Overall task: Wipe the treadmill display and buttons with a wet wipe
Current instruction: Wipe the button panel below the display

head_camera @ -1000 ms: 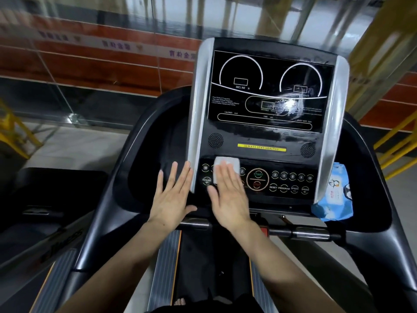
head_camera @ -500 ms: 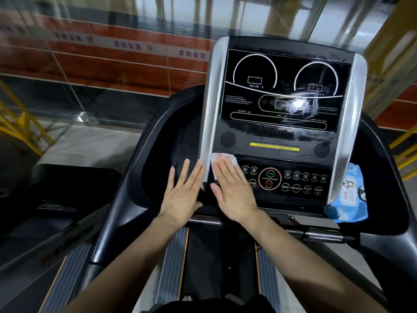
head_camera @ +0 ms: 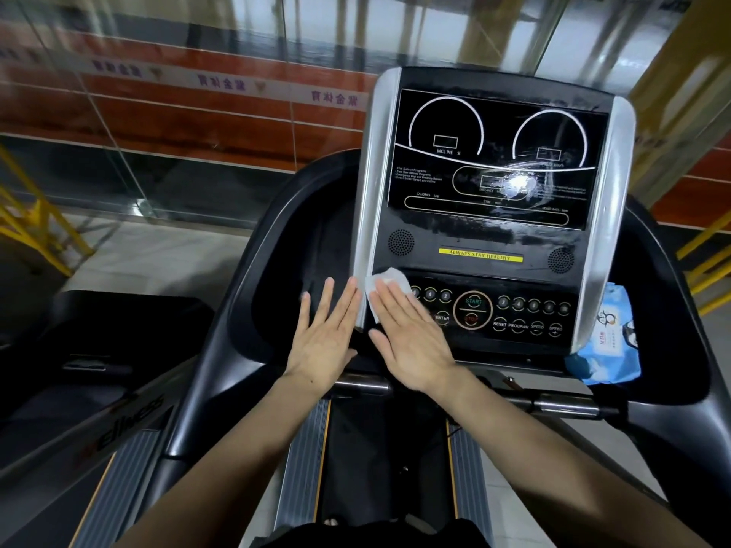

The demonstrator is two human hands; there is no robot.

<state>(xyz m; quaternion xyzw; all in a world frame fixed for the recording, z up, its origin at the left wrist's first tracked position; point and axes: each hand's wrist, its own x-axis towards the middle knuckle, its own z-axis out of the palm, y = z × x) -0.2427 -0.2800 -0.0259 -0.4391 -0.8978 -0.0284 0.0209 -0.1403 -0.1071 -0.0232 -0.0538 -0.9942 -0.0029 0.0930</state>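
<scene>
A: What blocks the button panel [head_camera: 490, 314]?
B: The right hand [head_camera: 409, 342], flat on the wet wipe [head_camera: 385, 284], covers its left end; the left hand [head_camera: 326, 342] lies just beside, against the silver trim [head_camera: 370, 215].
A: Free room?
B: The buttons rightward and the display [head_camera: 494, 160]; the wipes pack [head_camera: 605, 342] fills the right tray.

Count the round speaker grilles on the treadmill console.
2. One speaker grille sits at the left, just below the display and above the wipe. The other grille sits at the right, beside the yellow strip. None seems hidden.
</scene>
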